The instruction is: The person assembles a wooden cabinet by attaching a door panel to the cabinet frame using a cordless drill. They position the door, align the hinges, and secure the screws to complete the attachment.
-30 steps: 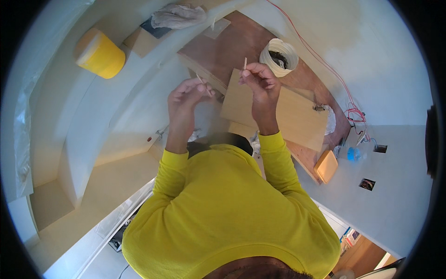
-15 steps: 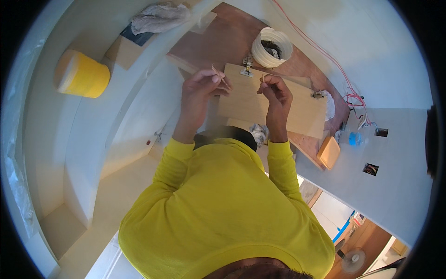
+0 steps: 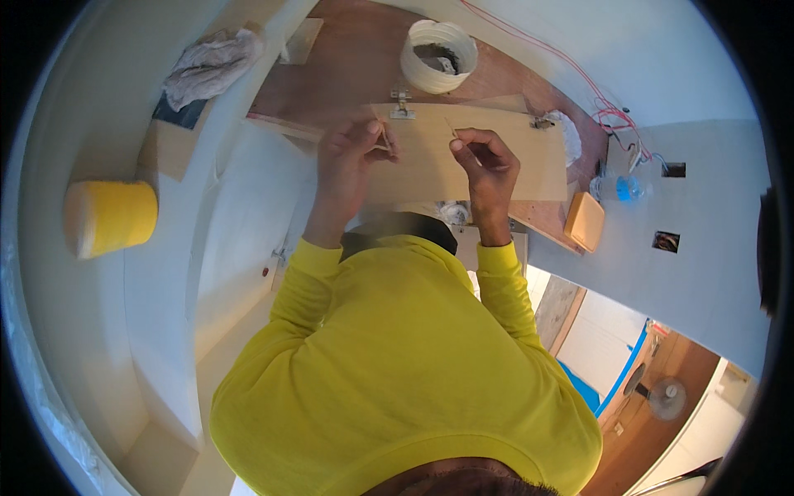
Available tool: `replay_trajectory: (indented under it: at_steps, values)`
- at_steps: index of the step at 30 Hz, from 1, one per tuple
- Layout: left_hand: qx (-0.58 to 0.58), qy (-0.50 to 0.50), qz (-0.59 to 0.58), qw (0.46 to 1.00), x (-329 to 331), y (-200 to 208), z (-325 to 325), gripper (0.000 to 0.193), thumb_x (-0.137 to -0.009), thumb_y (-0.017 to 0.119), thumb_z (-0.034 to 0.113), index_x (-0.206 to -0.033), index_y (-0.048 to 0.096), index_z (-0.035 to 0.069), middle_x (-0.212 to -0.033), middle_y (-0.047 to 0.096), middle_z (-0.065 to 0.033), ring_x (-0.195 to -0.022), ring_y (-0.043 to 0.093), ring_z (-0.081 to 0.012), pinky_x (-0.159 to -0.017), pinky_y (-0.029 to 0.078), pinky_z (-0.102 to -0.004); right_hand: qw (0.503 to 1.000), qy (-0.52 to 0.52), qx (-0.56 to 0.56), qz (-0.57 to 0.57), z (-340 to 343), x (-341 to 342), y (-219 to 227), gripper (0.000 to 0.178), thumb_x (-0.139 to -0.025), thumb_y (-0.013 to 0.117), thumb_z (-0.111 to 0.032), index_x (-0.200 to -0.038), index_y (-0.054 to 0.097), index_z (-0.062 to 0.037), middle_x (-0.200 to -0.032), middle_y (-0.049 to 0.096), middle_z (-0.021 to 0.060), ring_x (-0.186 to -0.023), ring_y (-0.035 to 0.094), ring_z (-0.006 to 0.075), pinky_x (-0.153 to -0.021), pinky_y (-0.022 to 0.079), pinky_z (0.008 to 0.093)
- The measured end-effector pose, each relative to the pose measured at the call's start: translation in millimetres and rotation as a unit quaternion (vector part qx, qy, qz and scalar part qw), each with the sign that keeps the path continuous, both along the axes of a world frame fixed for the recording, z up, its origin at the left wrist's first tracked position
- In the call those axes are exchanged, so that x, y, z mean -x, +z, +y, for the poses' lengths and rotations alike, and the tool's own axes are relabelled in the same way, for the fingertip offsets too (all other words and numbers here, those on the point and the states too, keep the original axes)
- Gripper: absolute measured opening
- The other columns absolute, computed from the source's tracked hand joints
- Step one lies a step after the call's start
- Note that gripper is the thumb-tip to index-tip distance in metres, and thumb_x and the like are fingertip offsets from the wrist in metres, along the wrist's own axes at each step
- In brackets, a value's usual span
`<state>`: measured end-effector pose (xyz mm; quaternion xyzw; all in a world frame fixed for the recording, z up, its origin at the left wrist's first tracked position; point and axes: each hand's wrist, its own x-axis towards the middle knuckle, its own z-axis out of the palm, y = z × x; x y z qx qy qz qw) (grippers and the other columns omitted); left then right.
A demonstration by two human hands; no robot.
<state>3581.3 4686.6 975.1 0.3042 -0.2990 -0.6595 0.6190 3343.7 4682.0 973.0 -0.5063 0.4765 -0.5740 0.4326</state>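
My left hand (image 3: 343, 169) is closed, pinching a thin, flat, brownish piece (image 3: 383, 135) between thumb and fingers. To its right, my right hand (image 3: 491, 169) is also closed, with a thin, pale sliver (image 3: 450, 126) standing up from the thumb and fingertip. What the two pieces are cannot be made out. Both hands are over a light wooden board (image 3: 430, 174), apart from each other. One metal cabinet hinge (image 3: 403, 106) sits at the board's far edge near my left hand, and a second hinge (image 3: 542, 122) is at its far right corner.
Beyond the board stands a white tub (image 3: 418, 70) with dark material inside. An orange-tan case (image 3: 585, 221) and a clear bottle (image 3: 622, 188) are at the right, below red wires (image 3: 546, 51). At the left are a yellow roll (image 3: 124, 217) and a crumpled cloth (image 3: 213, 70).
The view has turned, so the tub, board and cloth appear farther left and the yellow roll lower. Both hands stay closed on their thin pieces; the right hand's sliver now shows more clearly.
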Motion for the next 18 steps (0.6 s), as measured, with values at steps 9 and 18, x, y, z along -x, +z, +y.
replay_trajectory:
  at_steps: [9,18]
  values:
    - [0.071,-0.018,-0.179,0.981,36.0,-0.5,-21.8,0.018,-0.106,0.076,0.007,-0.121,0.079,-0.002,-0.11,0.075,-0.0094,-0.106,0.074,-0.0187,-0.088,0.068,-0.0361,0.988,-0.046,0.081,0.121,3.9,6.5,17.0,0.017,-0.091,0.089,0.001,-0.106,0.082,-0.0013,-0.103,0.079,0.0067,-0.088,0.071,0.0131,-0.082,0.058,0.028]
    - [0.11,-0.027,-0.196,0.974,53.5,8.2,-28.7,0.017,-0.102,0.082,0.008,-0.117,0.08,0.0,-0.116,0.074,-0.0048,-0.099,0.075,-0.0139,-0.087,0.066,-0.0306,0.976,-0.075,0.081,0.188,10.0,1.7,40.9,0.02,-0.089,0.089,0.003,-0.107,0.082,-0.0008,-0.103,0.077,0.0081,-0.088,0.07,0.0148,-0.082,0.057,0.0291]
